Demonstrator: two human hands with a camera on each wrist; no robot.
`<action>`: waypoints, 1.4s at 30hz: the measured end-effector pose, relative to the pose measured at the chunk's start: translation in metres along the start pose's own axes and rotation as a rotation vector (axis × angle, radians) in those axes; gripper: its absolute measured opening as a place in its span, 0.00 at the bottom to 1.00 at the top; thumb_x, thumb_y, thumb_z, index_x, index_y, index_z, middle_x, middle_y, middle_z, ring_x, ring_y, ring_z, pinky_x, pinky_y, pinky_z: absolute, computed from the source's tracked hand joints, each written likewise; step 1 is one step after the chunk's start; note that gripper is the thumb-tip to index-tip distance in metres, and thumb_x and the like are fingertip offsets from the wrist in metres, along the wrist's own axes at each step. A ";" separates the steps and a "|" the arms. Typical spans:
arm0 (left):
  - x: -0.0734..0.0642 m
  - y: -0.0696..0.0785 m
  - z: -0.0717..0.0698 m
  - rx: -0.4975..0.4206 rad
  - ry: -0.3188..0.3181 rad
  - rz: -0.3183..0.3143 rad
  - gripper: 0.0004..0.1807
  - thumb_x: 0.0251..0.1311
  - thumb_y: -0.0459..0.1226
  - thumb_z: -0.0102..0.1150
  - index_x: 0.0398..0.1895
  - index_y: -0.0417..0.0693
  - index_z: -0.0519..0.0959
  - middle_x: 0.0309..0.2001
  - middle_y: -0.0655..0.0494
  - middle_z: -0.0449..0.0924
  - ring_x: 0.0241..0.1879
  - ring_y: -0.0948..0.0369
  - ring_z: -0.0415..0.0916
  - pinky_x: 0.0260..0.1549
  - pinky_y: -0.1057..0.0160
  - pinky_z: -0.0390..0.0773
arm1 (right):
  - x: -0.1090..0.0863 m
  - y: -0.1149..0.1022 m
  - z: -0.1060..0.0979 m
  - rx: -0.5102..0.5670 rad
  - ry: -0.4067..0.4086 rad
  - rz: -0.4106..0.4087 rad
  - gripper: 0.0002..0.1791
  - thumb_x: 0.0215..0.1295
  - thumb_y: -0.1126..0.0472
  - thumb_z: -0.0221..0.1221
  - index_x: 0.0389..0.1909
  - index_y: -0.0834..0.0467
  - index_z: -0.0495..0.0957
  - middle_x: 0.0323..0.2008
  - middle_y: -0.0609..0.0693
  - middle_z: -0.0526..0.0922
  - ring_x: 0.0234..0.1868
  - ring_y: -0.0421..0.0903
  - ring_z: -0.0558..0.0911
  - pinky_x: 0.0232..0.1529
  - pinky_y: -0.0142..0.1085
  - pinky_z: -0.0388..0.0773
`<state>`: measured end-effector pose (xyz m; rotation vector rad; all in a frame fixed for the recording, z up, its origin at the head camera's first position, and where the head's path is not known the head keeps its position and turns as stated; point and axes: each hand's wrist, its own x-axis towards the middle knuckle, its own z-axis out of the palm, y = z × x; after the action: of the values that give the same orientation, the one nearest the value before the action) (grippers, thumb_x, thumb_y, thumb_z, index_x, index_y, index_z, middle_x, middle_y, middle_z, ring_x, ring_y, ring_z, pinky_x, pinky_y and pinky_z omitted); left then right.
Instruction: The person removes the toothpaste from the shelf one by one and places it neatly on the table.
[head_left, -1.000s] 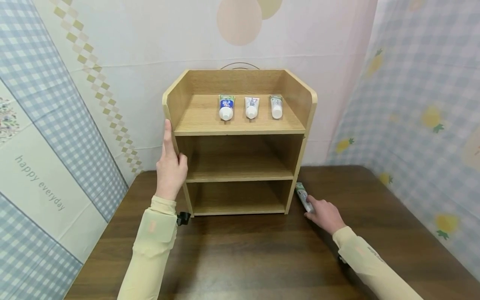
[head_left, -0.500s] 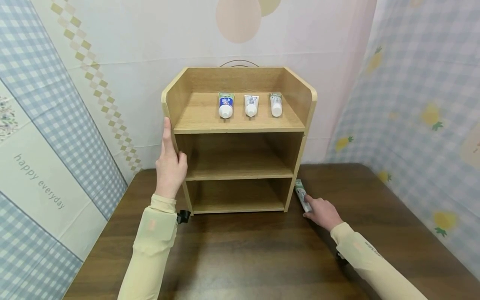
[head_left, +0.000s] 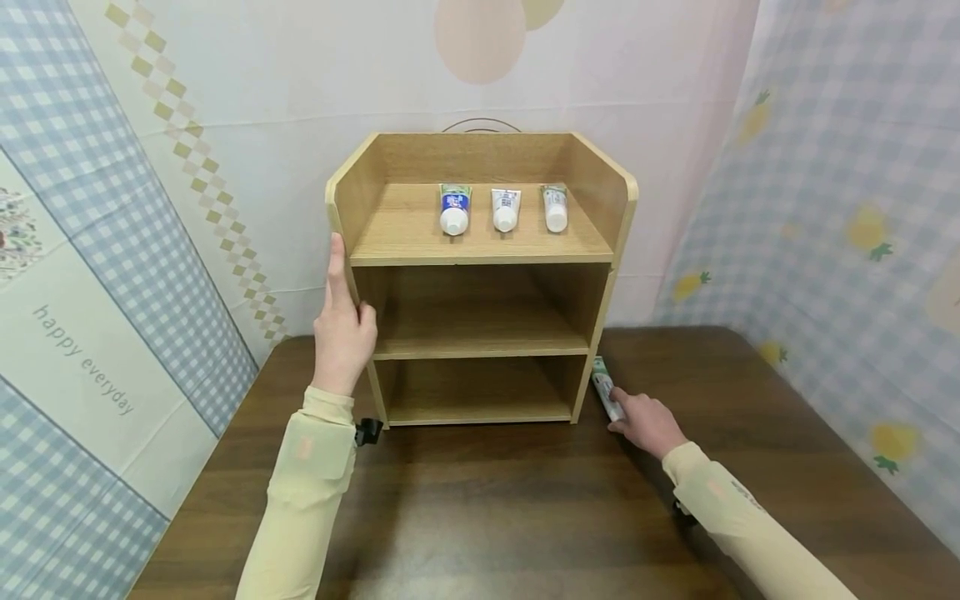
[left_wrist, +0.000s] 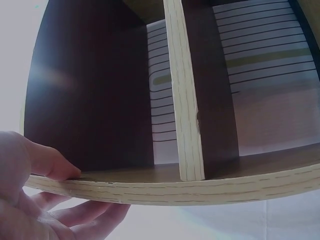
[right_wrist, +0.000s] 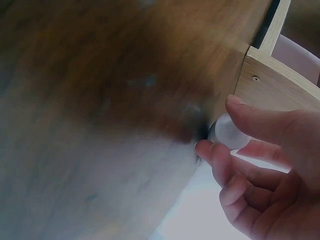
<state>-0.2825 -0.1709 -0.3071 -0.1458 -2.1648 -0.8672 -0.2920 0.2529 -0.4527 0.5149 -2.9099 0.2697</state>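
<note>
My left hand grips the left side panel of a light wooden shelf unit. In the left wrist view its thumb lies on the panel's inner face, and the other fingers are on the outside. On the table at the right of the unit, my right hand pinches the near end of a white and green toothpaste tube. The right wrist view shows the tube's white cap between thumb and fingers; the rest of the tube is hidden there.
A blue-labelled tube, a small white tube and a grey-green and white tube lie in a row on the top shelf, caps forward. The unit stands on a dark wooden table. Patterned cloth hangs behind and at both sides.
</note>
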 end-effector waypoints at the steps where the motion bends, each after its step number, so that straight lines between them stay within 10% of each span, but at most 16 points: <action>1: 0.000 0.000 0.000 -0.002 -0.001 0.000 0.50 0.57 0.25 0.44 0.77 0.70 0.37 0.78 0.58 0.50 0.14 0.53 0.54 0.14 0.58 0.58 | 0.000 0.000 0.000 0.002 -0.005 0.004 0.25 0.52 0.60 0.69 0.49 0.66 0.75 0.27 0.59 0.84 0.24 0.49 0.80 0.25 0.44 0.75; 42: 0.001 0.001 -0.004 -0.017 -0.026 -0.017 0.51 0.56 0.24 0.46 0.77 0.71 0.38 0.78 0.57 0.50 0.14 0.55 0.53 0.15 0.58 0.58 | -0.002 -0.008 -0.017 0.004 -0.052 0.068 0.19 0.60 0.58 0.63 0.49 0.63 0.78 0.20 0.48 0.78 0.22 0.45 0.75 0.20 0.41 0.69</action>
<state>-0.2800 -0.1732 -0.3040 -0.1483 -2.1862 -0.8975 -0.2849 0.2492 -0.4357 0.4297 -2.9819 0.2757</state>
